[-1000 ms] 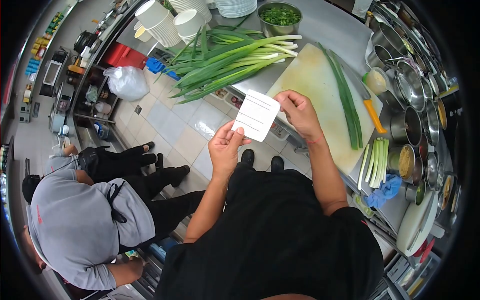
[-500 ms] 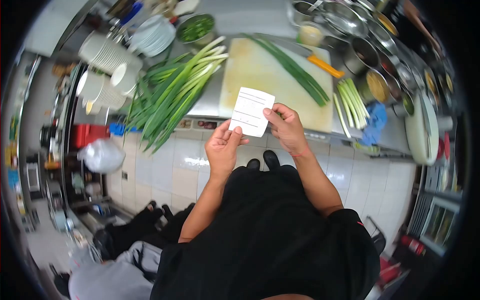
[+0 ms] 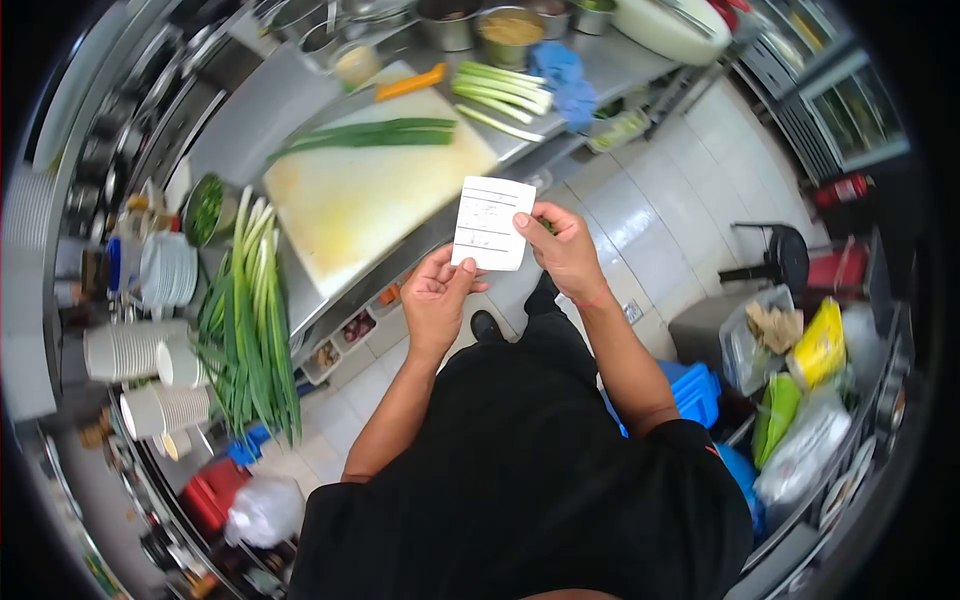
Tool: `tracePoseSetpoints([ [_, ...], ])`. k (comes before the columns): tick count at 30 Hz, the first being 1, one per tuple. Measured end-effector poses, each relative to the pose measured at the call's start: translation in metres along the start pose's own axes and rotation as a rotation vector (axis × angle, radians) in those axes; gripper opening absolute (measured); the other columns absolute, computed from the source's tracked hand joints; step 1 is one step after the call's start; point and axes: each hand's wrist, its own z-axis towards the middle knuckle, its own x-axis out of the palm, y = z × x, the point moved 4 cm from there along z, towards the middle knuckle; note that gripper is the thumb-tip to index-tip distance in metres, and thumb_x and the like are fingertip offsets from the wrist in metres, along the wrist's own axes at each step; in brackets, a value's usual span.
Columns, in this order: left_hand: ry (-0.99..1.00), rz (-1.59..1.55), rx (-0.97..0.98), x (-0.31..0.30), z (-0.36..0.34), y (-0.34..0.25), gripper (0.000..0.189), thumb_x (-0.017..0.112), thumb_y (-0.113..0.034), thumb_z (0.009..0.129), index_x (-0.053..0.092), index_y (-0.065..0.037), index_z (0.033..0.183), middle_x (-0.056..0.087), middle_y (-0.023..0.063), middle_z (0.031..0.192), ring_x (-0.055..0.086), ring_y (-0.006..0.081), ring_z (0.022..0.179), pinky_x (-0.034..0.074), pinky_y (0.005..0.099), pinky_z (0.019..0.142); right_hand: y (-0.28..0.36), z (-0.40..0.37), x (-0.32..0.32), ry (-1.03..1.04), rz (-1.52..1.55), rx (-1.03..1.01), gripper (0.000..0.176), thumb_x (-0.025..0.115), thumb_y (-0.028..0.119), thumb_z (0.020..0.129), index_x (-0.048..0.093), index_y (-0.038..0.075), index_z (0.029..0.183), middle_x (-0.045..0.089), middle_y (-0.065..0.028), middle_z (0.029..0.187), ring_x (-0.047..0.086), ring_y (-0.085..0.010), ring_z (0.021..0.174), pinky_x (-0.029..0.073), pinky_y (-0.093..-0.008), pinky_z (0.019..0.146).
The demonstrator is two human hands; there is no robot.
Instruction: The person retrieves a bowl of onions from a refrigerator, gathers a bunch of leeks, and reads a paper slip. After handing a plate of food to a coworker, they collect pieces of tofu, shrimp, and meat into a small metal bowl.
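A small white paper slip (image 3: 490, 223) with printed lines is held up in front of my chest by both hands. My left hand (image 3: 437, 296) pinches its lower left corner. My right hand (image 3: 561, 248) grips its right edge with the thumb on the paper. Beyond the slip lies a pale cutting board (image 3: 365, 195) on a steel counter (image 3: 250, 125), with long green onions (image 3: 375, 132) laid across its far side. An orange-handled knife (image 3: 412, 81) rests past the board.
A large bundle of green onions (image 3: 245, 320) lies left of the board, beside stacked white bowls (image 3: 135, 350) and plates. Trimmed onion stalks (image 3: 500, 90), a blue cloth (image 3: 565, 75) and metal pots sit at the counter's far end. Bagged goods (image 3: 800, 370) and a blue crate (image 3: 695, 392) stand right.
The view has swung round to the right: the board and onions moved up and left, the person in grey left the view, shelves of bags appeared right. Both hands still hold the slip.
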Motion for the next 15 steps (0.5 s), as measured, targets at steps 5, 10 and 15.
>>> tracePoseSetpoints([
  [5,0.187,0.038,-0.07,0.059,0.005,0.019,0.03,0.058,-0.005,0.088,0.05,0.008,0.114,0.064,0.0146,0.099,0.064,0.0173,0.082,0.056,0.0267,0.066,0.016,-0.031,-0.07,-0.159,-0.06,-0.003,0.021,0.058,0.021,0.09,0.064,0.001,0.09,0.055,0.0049,0.073,0.039,-0.0002,0.061,0.029,-0.0172,0.051],
  [10,0.269,0.031,-0.083,0.124,0.017,0.041,0.031,0.058,-0.005,0.088,0.05,0.007,0.115,0.064,0.0142,0.099,0.064,0.0171,0.083,0.055,0.0262,0.066,0.018,-0.05,-0.179,-0.467,-0.133,-0.119,0.036,0.043,0.033,0.096,0.062,0.003,0.095,0.036,0.0091,0.059,0.027,0.001,0.048,0.019,-0.0171,0.04],
  [15,0.292,0.037,-0.11,0.209,0.03,0.068,0.03,0.057,-0.005,0.088,0.05,0.008,0.114,0.064,0.0149,0.099,0.064,0.0177,0.083,0.055,0.0266,0.066,0.025,-0.099,-0.37,-0.803,-0.082,-0.167,0.027,0.043,0.031,0.095,0.06,0.01,0.091,0.035,0.0075,0.064,0.028,-0.0008,0.052,0.021,-0.0177,0.041],
])
